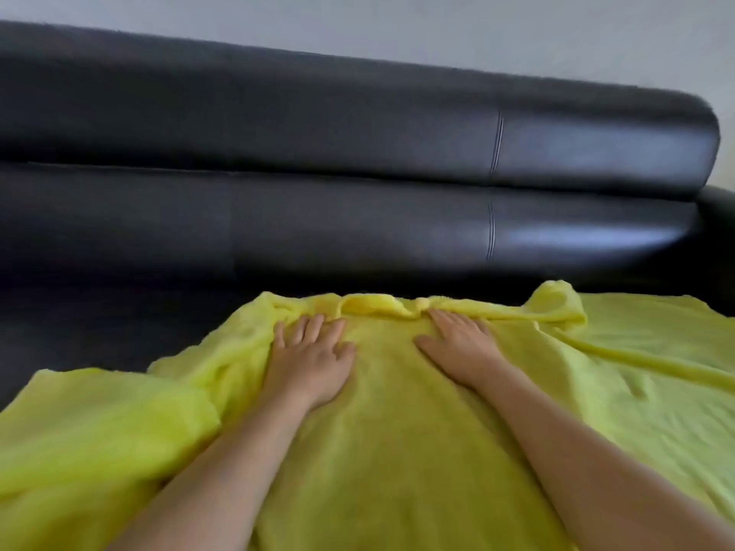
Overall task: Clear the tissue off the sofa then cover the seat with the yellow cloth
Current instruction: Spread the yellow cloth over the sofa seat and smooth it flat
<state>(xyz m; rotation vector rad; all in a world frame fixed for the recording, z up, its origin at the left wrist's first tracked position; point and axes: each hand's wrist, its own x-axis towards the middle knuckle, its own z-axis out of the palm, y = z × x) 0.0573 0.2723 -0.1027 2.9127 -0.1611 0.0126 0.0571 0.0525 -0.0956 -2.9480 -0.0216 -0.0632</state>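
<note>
A yellow cloth (389, 451) lies spread over the black sofa's seat, filling the lower half of the view. Its far edge is bunched into folds just short of the backrest. My left hand (310, 355) lies flat on the cloth with straight fingers, pressing near the bunched edge. My right hand (457, 344) lies flat beside it, its fingertips touching the folds. No tissue shows anywhere in view.
The black leather sofa backrest (358, 145) runs across the upper half, with a bare dark strip of seat (119, 312) at the left beyond the cloth. A pale wall (477, 25) stands behind. The sofa's armrest (718, 208) shows at the right edge.
</note>
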